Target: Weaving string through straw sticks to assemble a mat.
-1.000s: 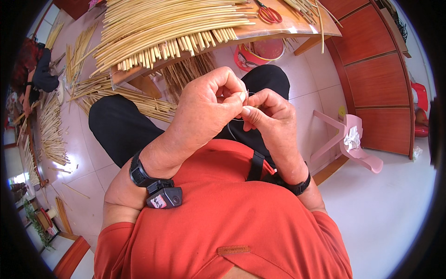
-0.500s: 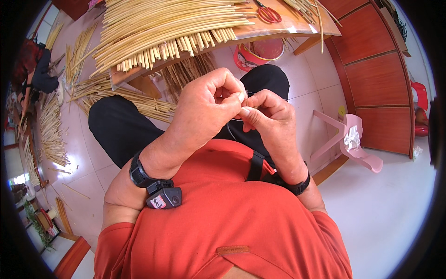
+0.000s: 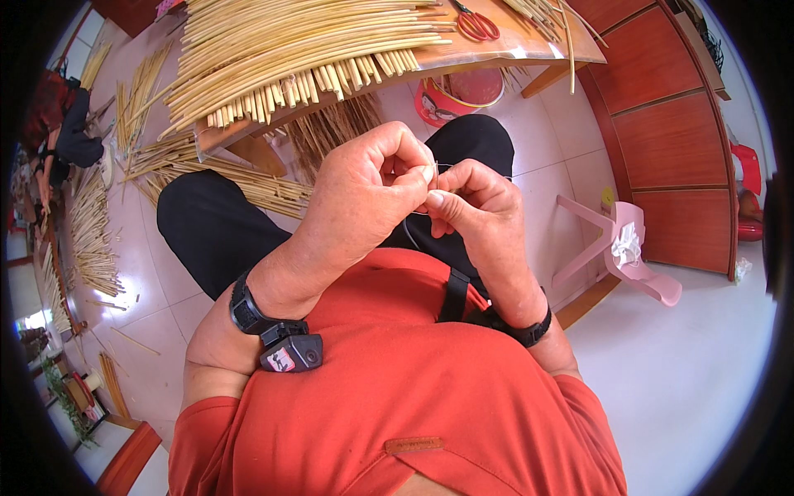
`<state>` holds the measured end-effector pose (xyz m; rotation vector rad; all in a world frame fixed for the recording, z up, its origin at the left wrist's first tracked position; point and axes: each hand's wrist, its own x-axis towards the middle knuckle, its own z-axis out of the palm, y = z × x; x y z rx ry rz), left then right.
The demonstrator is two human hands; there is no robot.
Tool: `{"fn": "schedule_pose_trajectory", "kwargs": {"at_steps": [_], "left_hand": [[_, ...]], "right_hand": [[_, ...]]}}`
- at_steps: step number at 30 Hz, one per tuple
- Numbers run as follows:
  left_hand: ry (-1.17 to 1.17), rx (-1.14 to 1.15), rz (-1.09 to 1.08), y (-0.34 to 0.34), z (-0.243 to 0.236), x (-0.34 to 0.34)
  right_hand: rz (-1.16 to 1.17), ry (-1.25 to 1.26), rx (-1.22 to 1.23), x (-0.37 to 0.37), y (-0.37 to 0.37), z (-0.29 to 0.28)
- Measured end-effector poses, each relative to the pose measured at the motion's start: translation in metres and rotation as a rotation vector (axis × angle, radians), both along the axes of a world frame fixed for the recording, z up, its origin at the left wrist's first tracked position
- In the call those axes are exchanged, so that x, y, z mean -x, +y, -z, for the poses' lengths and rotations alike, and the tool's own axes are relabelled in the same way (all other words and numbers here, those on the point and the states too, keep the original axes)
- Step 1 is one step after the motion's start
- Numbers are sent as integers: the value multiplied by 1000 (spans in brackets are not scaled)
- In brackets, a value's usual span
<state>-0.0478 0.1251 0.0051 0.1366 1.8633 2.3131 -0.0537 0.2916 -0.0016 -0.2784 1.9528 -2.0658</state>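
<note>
Both of my hands meet above my lap, fingertips nearly touching. My left hand (image 3: 360, 190) is closed in a pinch, thumb against the forefinger, at a very thin needle-like piece (image 3: 437, 171) standing between the hands. My right hand (image 3: 488, 202) pinches from the other side, its thumb tip close to the left one. A fine pale thread (image 3: 509, 176) runs out past the right fingers, and part of it loops below them. Just where the thread meets the thin piece is too small to make out. Each wrist wears a black strap.
Ahead stands a wooden table (image 3: 496, 64) bearing a mat of pale stalks (image 3: 306, 50) and red-handled scissors (image 3: 477, 25). A bucket (image 3: 438, 106) and stalk bundles lie beneath. Right are a pink stool (image 3: 616, 240) and red-brown cabinet (image 3: 678, 149); at far left, another person (image 3: 70, 132).
My hands hold nearly the same pinch, the right one shifted very slightly. At far left the other person has moved a little.
</note>
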Motion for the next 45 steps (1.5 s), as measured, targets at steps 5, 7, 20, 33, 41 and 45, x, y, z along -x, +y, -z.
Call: {"fn": "schedule_pose_trajectory", "kwargs": {"at_steps": [5,7,20,33,41,45], "left_hand": [[0,14,3,0,1,0],[-5,16,6,0,1,0],[-73,-181,-4,-1,0,3],[-437,-375,-42,-68,83,10],[-716,-253,63,-46,155,20],[-784,-251,65,-35,176,35]], "right_hand": [[2,-16,-22,0,1,-1],[1,0,-29,-1,1,0],[-70,178,-411,0,4,-2],[152,63,-1363,8,168,30],[-5,610,-1094,73,67,87],[-146,697,-1657,89,26,133]]}}
